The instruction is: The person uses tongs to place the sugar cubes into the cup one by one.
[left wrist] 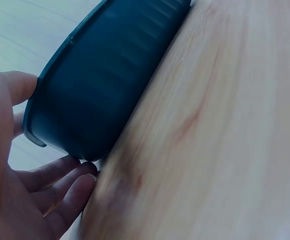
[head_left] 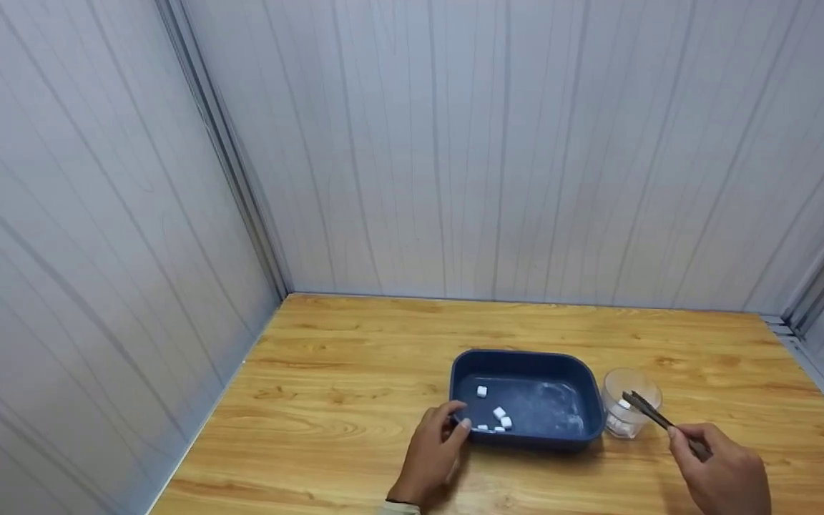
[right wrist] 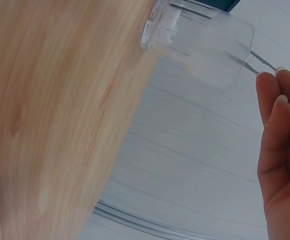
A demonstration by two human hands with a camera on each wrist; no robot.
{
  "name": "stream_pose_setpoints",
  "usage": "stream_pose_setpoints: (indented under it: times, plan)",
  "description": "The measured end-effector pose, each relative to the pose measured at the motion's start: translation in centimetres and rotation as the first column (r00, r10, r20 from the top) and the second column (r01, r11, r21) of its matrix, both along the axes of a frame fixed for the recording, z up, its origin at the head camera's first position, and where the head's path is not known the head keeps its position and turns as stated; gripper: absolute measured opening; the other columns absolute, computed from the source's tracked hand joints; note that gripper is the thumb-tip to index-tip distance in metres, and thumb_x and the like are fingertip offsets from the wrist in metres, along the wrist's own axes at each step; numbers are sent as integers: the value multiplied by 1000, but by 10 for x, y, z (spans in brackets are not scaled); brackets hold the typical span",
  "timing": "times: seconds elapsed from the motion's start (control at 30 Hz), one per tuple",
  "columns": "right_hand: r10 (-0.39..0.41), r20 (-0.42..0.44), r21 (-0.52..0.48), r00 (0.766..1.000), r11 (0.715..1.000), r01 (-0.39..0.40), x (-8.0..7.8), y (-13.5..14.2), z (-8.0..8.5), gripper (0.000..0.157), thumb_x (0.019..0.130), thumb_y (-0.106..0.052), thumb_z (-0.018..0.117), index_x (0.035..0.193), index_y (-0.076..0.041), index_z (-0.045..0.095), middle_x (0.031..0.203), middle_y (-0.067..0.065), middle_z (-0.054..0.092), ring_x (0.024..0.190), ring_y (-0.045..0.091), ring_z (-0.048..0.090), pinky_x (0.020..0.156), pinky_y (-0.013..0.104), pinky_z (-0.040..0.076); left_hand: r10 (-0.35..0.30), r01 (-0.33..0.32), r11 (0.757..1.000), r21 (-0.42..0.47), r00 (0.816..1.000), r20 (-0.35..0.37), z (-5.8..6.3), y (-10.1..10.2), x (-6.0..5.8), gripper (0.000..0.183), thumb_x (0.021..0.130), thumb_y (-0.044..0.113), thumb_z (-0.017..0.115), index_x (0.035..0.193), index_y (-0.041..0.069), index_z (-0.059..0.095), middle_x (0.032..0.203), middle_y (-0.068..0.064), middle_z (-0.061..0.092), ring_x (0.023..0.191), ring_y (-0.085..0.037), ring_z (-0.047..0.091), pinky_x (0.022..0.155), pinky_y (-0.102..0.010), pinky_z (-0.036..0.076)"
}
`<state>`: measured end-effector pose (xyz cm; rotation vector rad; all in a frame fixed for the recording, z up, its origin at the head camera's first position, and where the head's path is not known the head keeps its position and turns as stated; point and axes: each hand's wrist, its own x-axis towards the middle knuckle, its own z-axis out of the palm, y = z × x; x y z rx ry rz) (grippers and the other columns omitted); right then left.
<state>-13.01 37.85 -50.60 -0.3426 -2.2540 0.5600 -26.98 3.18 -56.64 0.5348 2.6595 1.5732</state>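
My left hand [head_left: 432,450] grips the near-left corner of a dark blue rectangular tub [head_left: 555,363], thumb and a finger at its rim. In the left wrist view the other fingers lie low against the tub's outer wall [left wrist: 90,100]. Several small white cubes [head_left: 499,413] lie on the tub's floor, mostly in its left half. Right of the tub stands a clear cup [head_left: 611,390] with white pieces in its bottom. My right hand [head_left: 727,465] holds dark metal tongs [head_left: 655,415] by the handle. Their serrated tips reach into the cup's mouth, beside a white cube [head_left: 624,404].
A wood-grain table [head_left: 326,400] carries the tub and cup. Pale panelled walls [head_left: 412,157] close it in at the back and on both sides. Whitish powder [head_left: 558,404] marks the tub's floor on the right.
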Motion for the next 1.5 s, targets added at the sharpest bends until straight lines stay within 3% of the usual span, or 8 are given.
stream_pose_setpoints:
  times: [0.4, 0.67, 0.8, 0.9, 1.1, 1.3, 1.5]
  plan:
    - [-56, -4, -32, 998, 998, 55, -4, -8, 4, 14, 74, -12, 75, 80, -2, 68, 65, 8, 65, 51, 17, 59, 44, 7, 33, -2, 2, 1000, 3, 1000, -24, 0, 1, -2, 37, 90, 51, 50, 121, 30, 56, 107, 7, 52, 94, -8, 52, 81, -33, 44]
    - [-31, -42, -25, 999, 999, 30, -5, -18, 6, 14, 73, -13, 76, 80, -3, 69, 67, 7, 66, 54, 18, 61, 47, 6, 34, -4, 4, 1000, -1, 1000, -25, -5, 3, 1, 36, 91, 47, 51, 121, 27, 57, 109, 3, 53, 95, -9, 53, 81, -34, 45]
    - [13, -64, -6, 998, 1000, -14, -8, -24, 3, 14, 71, -13, 77, 79, -5, 69, 68, 6, 67, 57, 15, 61, 49, 7, 36, -21, 21, 1000, 4, 1000, -12, -5, 5, 1, 38, 91, 49, 51, 122, 27, 56, 110, 2, 53, 96, -9, 53, 82, -34, 45]
    - [89, -115, 9, 989, 996, -89, -13, -29, 0, 14, 68, -12, 79, 78, -9, 69, 69, 2, 67, 59, 9, 59, 52, 9, 38, -24, 24, 1000, 2, 1000, 9, -3, 4, 0, 40, 91, 49, 51, 124, 27, 55, 111, 4, 52, 97, -8, 53, 83, -33, 44]
    - [281, -208, 97, 937, 959, -266, -33, -44, -3, 17, 67, -10, 79, 78, -15, 68, 72, -3, 68, 63, 9, 61, 56, 15, 45, 2, -2, 1000, 12, 1000, 3, 1, -1, -3, 35, 93, 40, 53, 124, 25, 56, 112, 3, 52, 99, -10, 54, 84, -35, 45]
    - [345, -189, 137, 919, 936, -324, -44, -58, -1, 15, 70, -11, 78, 79, -16, 67, 74, -8, 66, 66, 7, 63, 57, 20, 49, 7, -8, 1000, 24, 1000, 13, -1, -1, -4, 34, 92, 40, 54, 122, 25, 56, 112, 3, 53, 98, -10, 54, 84, -33, 46]
    - [351, -96, 46, 931, 936, -348, -44, -62, -2, 11, 75, -15, 76, 81, -18, 67, 73, -15, 63, 66, -1, 60, 58, 17, 48, 17, -18, 1000, 23, 999, 45, -3, 6, -5, 32, 92, 38, 55, 121, 25, 56, 111, 2, 53, 97, -12, 55, 83, -35, 46]
